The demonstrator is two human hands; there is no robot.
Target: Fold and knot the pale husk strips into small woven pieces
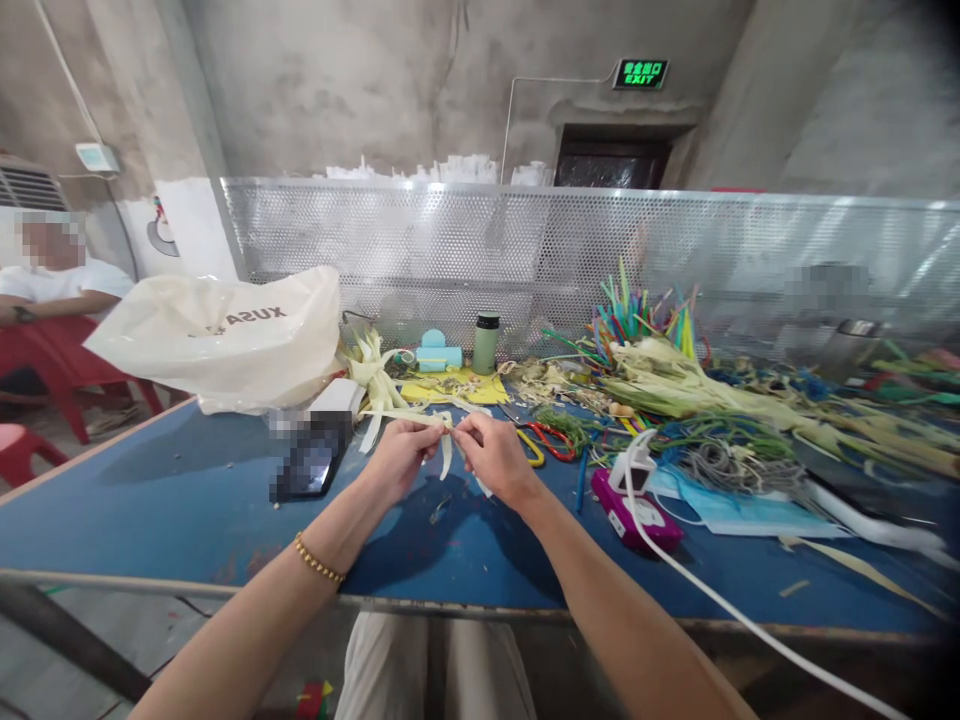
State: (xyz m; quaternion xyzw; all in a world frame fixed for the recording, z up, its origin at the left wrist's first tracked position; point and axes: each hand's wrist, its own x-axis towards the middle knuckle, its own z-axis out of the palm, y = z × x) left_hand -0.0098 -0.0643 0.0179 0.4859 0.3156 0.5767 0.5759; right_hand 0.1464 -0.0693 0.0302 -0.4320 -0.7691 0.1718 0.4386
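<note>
Pale strips of corn husk (pixel 446 462) hang between my two hands above the blue table. My left hand (pixel 405 455), with a gold bead bracelet at the wrist, pinches the husk between thumb and fingers. Opposite it, my right hand (pixel 495 455) pinches the same husk, its fingertips close to the left ones. The ends trail down and out to the left, and the exact spot gripped is partly hidden by fingers. Just right of my right hand lie scissors with red handles (pixel 551 442) and a yellow handle loop (pixel 532 447).
A phone (pixel 311 455) and a white plastic bag (pixel 225 340) lie left. Behind are a husk bundle (pixel 373 365) and a green bottle (pixel 486 345). A purple power strip (pixel 634 515), white cable and coiled cords (pixel 720 462) occupy the right. A seated person (pixel 67 280) is far left.
</note>
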